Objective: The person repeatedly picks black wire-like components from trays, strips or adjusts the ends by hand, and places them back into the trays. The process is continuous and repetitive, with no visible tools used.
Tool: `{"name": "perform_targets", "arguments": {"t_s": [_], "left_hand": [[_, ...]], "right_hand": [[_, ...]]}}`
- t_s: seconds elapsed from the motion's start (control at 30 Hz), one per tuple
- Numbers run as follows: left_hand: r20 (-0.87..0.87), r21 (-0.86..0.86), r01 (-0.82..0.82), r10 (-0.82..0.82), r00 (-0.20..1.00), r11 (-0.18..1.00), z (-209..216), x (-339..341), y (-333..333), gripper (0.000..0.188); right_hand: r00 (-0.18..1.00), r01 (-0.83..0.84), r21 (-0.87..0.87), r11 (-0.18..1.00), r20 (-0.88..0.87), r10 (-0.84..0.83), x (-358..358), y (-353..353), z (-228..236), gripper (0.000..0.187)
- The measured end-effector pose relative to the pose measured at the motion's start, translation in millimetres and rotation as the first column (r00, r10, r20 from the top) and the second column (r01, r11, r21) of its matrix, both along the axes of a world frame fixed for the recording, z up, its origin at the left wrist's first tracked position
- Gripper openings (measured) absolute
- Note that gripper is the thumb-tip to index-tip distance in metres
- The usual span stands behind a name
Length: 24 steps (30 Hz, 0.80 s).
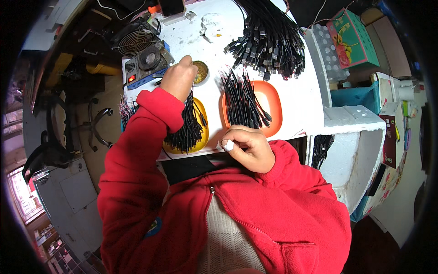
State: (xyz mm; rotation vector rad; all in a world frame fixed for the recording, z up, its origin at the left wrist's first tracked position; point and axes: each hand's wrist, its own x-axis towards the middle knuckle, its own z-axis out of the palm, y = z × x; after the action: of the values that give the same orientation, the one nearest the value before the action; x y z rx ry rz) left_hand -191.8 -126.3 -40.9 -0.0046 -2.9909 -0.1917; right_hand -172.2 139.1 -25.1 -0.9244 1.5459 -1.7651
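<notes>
My left hand (180, 77) is closed beside a small round tin (200, 73) with amber-brown contents. A short dark piece shows at its far-left side; most of what it grips is hidden. Below that wrist, a bundle of short black cables (189, 130) lies across a yellow tray (202, 140). My right hand (251, 147) is curled near the table's front edge, thumb and forefinger together, with white wrapping or a scrap at the tips. What it pinches, if anything, does not show. Just beyond it, black cables (242, 100) with thin bared ends rest over an orange tray (272, 102).
A blue-grey electrical box (146, 68) with a lit red switch and a round fan grille (136, 43) stand at the far left. A large bundle of black USB cables (269, 45) fills the far right. White foam boxes (349, 119) and a green-pink carton (352, 39) stand right of the table.
</notes>
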Motion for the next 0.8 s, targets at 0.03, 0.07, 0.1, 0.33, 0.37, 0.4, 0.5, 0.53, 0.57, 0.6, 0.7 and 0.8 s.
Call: {"name": "perform_targets", "arguments": {"t_s": [0.03,0.07,0.1,0.33,0.37,0.4,0.5,0.53,0.57,0.6,0.7,0.8], "left_hand": [[0.023,-0.008,-0.002,0.002,1.0,1.0,0,-1,0,0.005],[0.035,-0.016,-0.001,0.002,0.999,1.0,-1,-2,0,0.004],[0.047,-0.025,-0.001,0.003,0.999,1.0,-2,-3,0,0.004],[0.055,0.054,-0.042,0.039,0.998,0.998,-1,-6,3,0.007],[0.034,0.076,-0.038,0.035,0.999,0.996,1,-6,3,0.008],[0.012,0.099,-0.033,0.032,0.999,0.995,5,-4,2,0.009],[-0.084,0.189,0.005,0.011,0.996,0.982,20,3,0,0.01],[-0.118,0.219,0.021,0.005,0.993,0.976,27,7,-1,0.01],[-0.166,0.224,0.031,0.007,0.986,0.974,34,11,-2,0.01],[-0.213,0.254,0.053,0.002,0.977,0.966,41,16,-2,0.01],[-0.324,0.28,0.097,-0.001,0.946,0.955,62,32,-3,0.011],[-0.334,0.279,0.032,0.065,0.94,0.96,76,50,-10,0.012]], "right_hand": [[1.0,0.005,-0.002,1.0,-0.015,-0.005,0,0,-1,0.01],[1.0,0.003,-0.008,1.0,-0.018,-0.003,0,0,-3,0.011],[1.0,-0.001,-0.007,1.0,-0.013,0.001,0,0,-3,0.011],[1.0,0.015,-0.013,1.0,0.022,-0.014,5,1,-5,0.01],[1.0,0.019,-0.015,1.0,0.02,-0.018,5,2,-4,0.01],[0.999,0.019,-0.011,1.0,0.03,-0.018,6,3,-3,0.01],[1.0,0.022,-0.013,1.0,0.011,-0.022,8,7,0,0.01],[1.0,0.022,-0.017,1.0,-0.003,-0.023,8,8,1,0.01],[1.0,0.014,-0.02,1.0,0.019,-0.013,9,8,2,0.01],[1.0,0.011,-0.02,1.0,-0.003,-0.011,11,9,4,0.01],[1.0,-0.01,0.002,1.0,-0.023,0.01,15,10,6,0.01],[0.996,-0.024,0.021,0.999,-0.09,0.026,20,10,7,0.01]]}}
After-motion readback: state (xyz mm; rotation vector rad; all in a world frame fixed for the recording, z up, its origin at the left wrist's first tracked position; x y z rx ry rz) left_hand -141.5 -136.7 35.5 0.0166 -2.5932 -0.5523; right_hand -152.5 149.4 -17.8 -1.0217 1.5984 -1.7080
